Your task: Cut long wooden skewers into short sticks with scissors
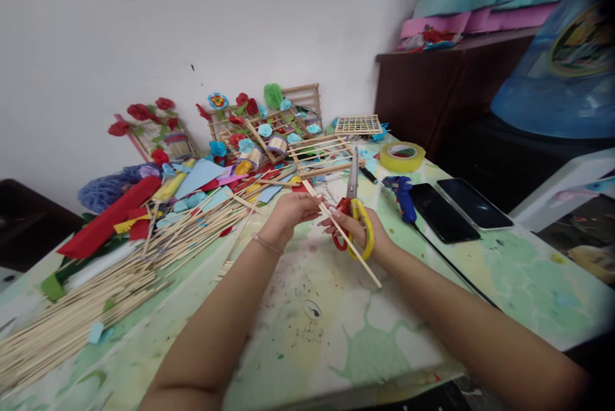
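My left hand [292,209] is closed, pinching pale wooden sticks [362,262] near their far end. They slant down to the right, over the table. Scissors [354,182] with one red and one yellow handle are in my right hand [372,232], their blades together and pointing away from me. The fingertips of the right hand are close to the sticks; whether they press on them I cannot tell. Just beyond both hands lies a small frame of sticks [327,156].
Loose sticks [110,296] and coloured paper cover the table's left side. Stick frames with paper flowers [250,105] lean at the wall. To the right are yellowish tape [402,157], a blue glue gun [402,198] with a cable, and two phones [444,212]. A water bottle [538,91] stands beyond.
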`<state>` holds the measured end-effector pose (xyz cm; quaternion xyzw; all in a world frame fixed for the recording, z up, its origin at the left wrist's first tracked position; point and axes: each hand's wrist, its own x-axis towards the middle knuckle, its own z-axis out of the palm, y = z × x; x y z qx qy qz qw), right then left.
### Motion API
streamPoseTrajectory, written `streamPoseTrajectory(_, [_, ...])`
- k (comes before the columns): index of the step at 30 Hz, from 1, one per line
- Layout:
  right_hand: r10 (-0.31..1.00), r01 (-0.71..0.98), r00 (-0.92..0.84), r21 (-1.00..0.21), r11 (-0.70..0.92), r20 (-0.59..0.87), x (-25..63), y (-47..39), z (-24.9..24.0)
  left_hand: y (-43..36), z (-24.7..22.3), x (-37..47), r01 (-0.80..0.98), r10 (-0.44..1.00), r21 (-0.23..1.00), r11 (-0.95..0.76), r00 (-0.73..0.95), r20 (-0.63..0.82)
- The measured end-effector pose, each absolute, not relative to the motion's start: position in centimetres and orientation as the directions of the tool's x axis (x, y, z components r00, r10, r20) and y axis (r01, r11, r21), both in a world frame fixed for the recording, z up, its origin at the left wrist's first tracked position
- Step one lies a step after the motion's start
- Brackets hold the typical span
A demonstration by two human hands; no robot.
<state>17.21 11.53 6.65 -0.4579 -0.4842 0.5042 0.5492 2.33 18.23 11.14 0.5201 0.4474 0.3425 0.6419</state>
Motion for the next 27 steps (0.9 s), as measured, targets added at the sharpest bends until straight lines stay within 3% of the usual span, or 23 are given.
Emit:
streamPoseTrajectory(7, [0.999,-0.155,-0.028,-0.988,0.021,0.026,16.9,11.3,6.3,17.2,11.6,2.8,0.116,0.886,0.983,0.141,0.428,-0.178])
streamPoseTrajectory(15, [1.0,-0.2,0.014,-0.98,0.004,0.001,17.0,11.6,6.1,16.9,10.9,3.2,-0.026,0.896,0.977,0.211,0.404,-0.183])
streamPoseTrajectory(20, [1.0,-0.219,0.008,-0.976,-0.004,-0.006,16.5,11.6,6.2,16.8,11.5,3.2,0.087,0.896,0.982,0.17,0.4,-0.191])
streamPoseTrajectory(24, [0.999,-0.012,0.043,-1.0,0.003,0.003,17.1,11.9,6.5,17.7,13.3,1.7,0.214,0.951,0.975,0.066,0.281,-0.126])
streamPoseTrajectory(27, [0.991,0.348,0.132,-0.936,-0.06,-0.014,18.3,12.3,6.9,18.7,15.2,-0.8,0.245,0.984,0.969,0.015,0.168,-0.058])
